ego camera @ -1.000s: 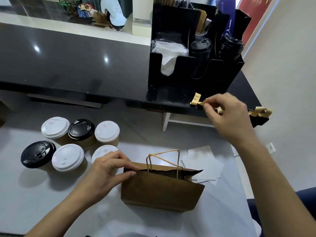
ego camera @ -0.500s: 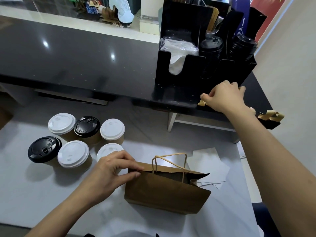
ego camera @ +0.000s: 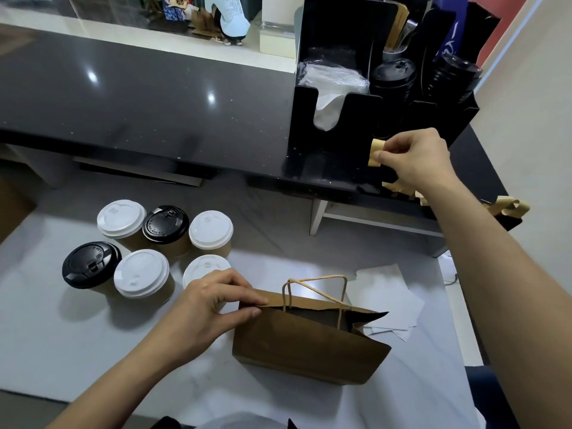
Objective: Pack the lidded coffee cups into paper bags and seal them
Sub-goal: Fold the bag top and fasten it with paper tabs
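Note:
A brown paper bag (ego camera: pixel 306 345) with twisted paper handles stands on the white table, its mouth partly open. My left hand (ego camera: pixel 207 308) pinches the bag's top left corner between thumb and fingers. My right hand (ego camera: pixel 414 159) is raised at the black counter's edge and pinches a short strip of tan tape (ego camera: pixel 376 151). Several lidded coffee cups (ego camera: pixel 140 274) stand in a cluster left of the bag, some with white lids, two with black lids (ego camera: pixel 91 264). One white-lidded cup (ego camera: pixel 204 267) is partly hidden behind my left hand.
More tan tape strips (ego camera: pixel 507 207) hang off the black counter edge (ego camera: pixel 340 181) at the right. A black organiser (ego camera: pixel 337 119) on the counter holds napkins and stacked black lids. White paper sheets (ego camera: pixel 393 298) lie behind the bag.
My right hand has pulled a strip of tan tape off the counter edge and lifted it a little. My left hand keeps its pinch on the bag's corner.

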Motion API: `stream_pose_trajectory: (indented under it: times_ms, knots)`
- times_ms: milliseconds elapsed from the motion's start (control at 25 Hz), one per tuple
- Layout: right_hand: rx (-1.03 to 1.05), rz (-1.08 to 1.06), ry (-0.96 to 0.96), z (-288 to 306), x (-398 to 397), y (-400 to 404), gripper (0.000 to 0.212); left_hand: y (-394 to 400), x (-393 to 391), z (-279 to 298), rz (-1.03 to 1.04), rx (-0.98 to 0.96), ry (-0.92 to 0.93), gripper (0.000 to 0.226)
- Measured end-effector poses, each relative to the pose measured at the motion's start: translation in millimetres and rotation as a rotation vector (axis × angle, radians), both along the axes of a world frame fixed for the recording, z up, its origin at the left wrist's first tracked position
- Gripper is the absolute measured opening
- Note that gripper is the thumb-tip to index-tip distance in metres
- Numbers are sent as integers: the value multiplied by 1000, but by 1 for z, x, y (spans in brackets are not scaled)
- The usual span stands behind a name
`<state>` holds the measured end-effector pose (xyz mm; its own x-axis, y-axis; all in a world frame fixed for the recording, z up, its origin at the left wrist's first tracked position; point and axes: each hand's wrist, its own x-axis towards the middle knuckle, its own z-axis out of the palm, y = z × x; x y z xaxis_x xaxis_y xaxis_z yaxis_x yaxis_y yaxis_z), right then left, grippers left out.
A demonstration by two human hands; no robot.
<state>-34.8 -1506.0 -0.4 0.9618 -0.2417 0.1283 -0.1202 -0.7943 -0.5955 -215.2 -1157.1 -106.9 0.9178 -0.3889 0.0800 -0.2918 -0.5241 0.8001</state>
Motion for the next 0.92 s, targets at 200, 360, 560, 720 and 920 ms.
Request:
stream_pose_trajectory:
  times_ms: [200,360,560,720,920]
  knots:
    - [113,68,-78,2,-15,8,9,0,0,0,-12,-6,-16,19]
    - [159,143,-115,3,-44,19,6,1,0,-1,-32,-1,-45,20]
    - [315,149,-205,12,-90,35,6,1,-1,-1,-45,0,-83,20]
    - [395,180,-293,24,-141,57,9,2,-1,-4,-34,-52,-103,16]
    - [482,199,-309,33,-194,82,14,6,-1,-5,-84,-65,-124,17]
